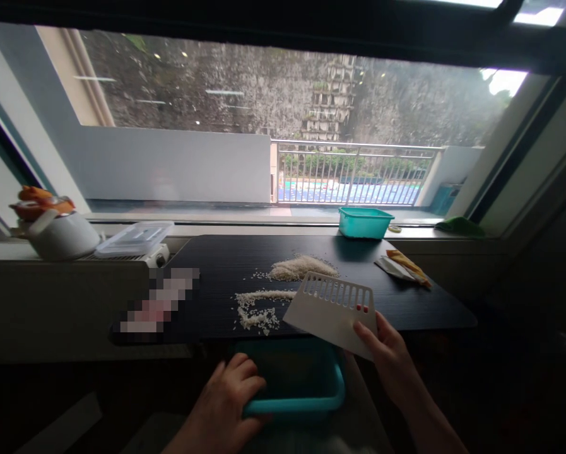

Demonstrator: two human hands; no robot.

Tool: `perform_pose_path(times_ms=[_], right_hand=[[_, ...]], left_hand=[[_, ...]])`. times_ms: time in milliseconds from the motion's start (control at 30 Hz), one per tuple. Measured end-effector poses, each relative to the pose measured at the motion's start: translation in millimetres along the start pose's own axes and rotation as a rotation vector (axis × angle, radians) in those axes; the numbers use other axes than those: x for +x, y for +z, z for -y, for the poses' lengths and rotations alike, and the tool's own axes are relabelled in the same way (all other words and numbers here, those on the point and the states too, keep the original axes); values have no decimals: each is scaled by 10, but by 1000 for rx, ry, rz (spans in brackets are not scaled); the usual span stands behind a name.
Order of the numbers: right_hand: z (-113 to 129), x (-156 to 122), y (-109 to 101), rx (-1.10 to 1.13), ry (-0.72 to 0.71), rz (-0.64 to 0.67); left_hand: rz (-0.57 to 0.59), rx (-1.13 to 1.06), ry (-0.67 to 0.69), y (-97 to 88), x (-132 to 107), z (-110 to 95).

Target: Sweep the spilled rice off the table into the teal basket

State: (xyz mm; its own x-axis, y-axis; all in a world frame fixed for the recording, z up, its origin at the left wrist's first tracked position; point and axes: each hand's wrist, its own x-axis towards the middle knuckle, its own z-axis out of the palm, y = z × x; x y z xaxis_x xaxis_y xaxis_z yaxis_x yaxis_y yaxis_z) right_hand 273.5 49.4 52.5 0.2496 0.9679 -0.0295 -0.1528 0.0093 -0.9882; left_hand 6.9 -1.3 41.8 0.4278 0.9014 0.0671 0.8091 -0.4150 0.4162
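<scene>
My left hand (233,394) is closed over the near left rim of a teal plastic bin (301,403), which sits just below the table's front edge. In my right hand (387,343) is a flat white scraper (327,321) with a row of slots along its upper edge, pinched between thumb and fingers. The scraper is tilted above the table near the rice. A heap of white rice (301,268) lies behind it. Left of the scraper, a thin line of rice and a loose scatter of grains (257,318) lie close to the front edge.
The dark table (216,252) stands against a window. A second teal bin (365,222) is at its back right, with a yellow-and-white packet (406,268) nearer. At left are a white pot (65,236), a clear lid (135,238) and a blurred-out item (159,302).
</scene>
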Motion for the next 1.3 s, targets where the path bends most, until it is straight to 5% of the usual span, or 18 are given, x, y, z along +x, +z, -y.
perform_pose_path(times_ms=[367, 567, 800, 1300], right_hand=[[-37, 8, -48, -7, -1, 71], [-35, 0, -87, 0, 5, 107], [-40, 33, -97, 5, 7, 111], [-81, 25, -71, 39, -5, 47]], left_hand=[[-118, 153, 190, -210, -48, 60], [-369, 249, 281, -417, 237, -12], [-265, 282, 252, -346, 594, 118], [-360, 166, 240, -269, 701, 283]])
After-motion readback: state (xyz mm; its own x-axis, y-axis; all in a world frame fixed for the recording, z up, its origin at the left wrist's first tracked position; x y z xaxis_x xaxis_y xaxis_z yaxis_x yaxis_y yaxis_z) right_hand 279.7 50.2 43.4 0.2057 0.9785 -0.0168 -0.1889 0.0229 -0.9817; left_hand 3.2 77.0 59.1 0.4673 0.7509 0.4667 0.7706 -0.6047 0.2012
